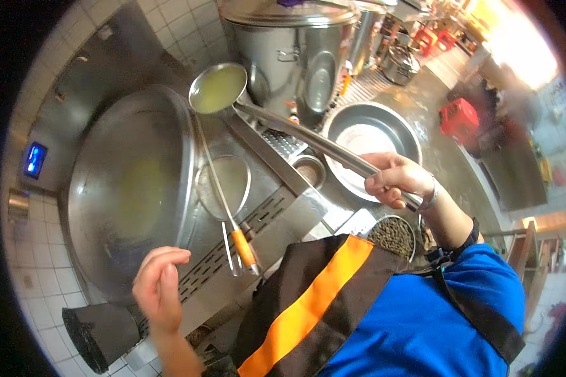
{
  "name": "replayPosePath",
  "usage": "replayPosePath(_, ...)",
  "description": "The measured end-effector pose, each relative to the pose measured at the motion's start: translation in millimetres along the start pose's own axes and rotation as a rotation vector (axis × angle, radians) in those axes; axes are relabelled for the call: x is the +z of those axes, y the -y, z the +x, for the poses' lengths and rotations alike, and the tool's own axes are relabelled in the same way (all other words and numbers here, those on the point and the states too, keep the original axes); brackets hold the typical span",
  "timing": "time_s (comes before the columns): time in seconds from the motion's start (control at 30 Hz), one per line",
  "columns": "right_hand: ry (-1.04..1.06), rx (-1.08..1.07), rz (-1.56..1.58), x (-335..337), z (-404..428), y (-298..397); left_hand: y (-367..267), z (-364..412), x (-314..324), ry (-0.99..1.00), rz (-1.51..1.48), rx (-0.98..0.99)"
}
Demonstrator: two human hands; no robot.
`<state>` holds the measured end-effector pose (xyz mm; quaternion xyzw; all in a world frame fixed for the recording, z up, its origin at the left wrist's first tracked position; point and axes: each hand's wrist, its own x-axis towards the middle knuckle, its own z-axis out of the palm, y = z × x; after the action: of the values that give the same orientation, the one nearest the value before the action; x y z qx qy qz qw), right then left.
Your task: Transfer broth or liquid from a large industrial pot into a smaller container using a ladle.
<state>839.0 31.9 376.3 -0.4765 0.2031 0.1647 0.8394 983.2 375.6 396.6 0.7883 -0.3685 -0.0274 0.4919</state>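
My right hand (396, 179) grips the steel handle of a large ladle (320, 143). The ladle's bowl, with yellow-green liquid (219, 87) in it, is held up in front of a tall steel stockpot (283, 52). To the left, a wide steel wok (127, 127) has a little yellowish liquid pooled at its bottom. My left hand (160, 287) is empty beside the wok's near rim, its fingers loosely bent. Between wok and counter edge lie a round mesh strainer (224, 188) and a thin-rod tool with an orange handle (243, 247).
A steel basin (408, 125) with white contents sits behind my right hand. Near my apron are a bowl of dark greenish granules (391, 235) and a small steel pot (309, 169). A dark bucket-like container (101, 332) stands lower left. Farther right is a red box-shaped object (458, 120).
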Motion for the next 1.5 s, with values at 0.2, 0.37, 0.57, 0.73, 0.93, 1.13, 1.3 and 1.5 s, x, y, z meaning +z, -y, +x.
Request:
replayPosePath(0.2, -0.17, -0.034, 0.052, -36, -14, -28, -135, 43, 43, 0.563, 0.204, 0.645)
replayPosePath(0.37, -0.3, 0.051, 0.13, -73, -5, -65, -178, 33, 97, 0.321, -0.123, 0.212)
replayPosePath(0.57, -0.354, 0.161, 0.228, -120, 24, -112, -137, 47, 90, 0.57, 0.175, 0.517)
replayPosePath(0.73, -0.444, 0.212, 0.219, -152, 50, -144, -118, 65, 90, 0.683, 0.216, 0.605)
replayPosePath(0.93, -0.44, 0.264, 0.304, -198, 114, -218, -46, 17, 76, 0.088, 0.224, 0.203)
replayPosePath(1.13, -0.49, 0.318, 0.317, -225, 170, -253, 81, -115, 50, -0.694, -0.327, -0.726)
replayPosePath(1.3, -0.488, 0.432, 0.606, -235, 207, -252, 103, -198, 54, -1.204, -0.803, -1.124)
replayPosePath(1.5, -0.56, 0.403, 0.682, -235, 236, -242, 104, -234, 59, -1.253, -0.793, -1.16)
